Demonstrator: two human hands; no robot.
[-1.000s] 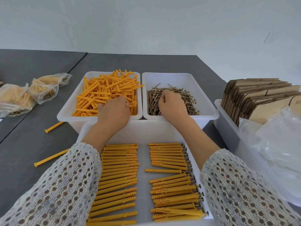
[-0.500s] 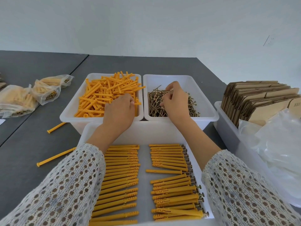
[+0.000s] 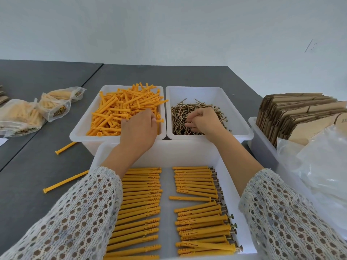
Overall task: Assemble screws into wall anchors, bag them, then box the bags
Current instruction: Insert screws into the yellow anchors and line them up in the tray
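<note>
Since half a second ago the right hand has dropped from the raised pinch back into the screws, fingers curled down among them; whether its grip has closed on one I cannot tell. The left hand has stayed at the near edge of the anchor bin, at 11 o'clock, its grip hidden beneath the back of the hand. Judgement: both hands are fetching the next pair, so assembly goes on; finished anchors lie in rows in the near tray at 6 o'clock, unbagged.
</note>
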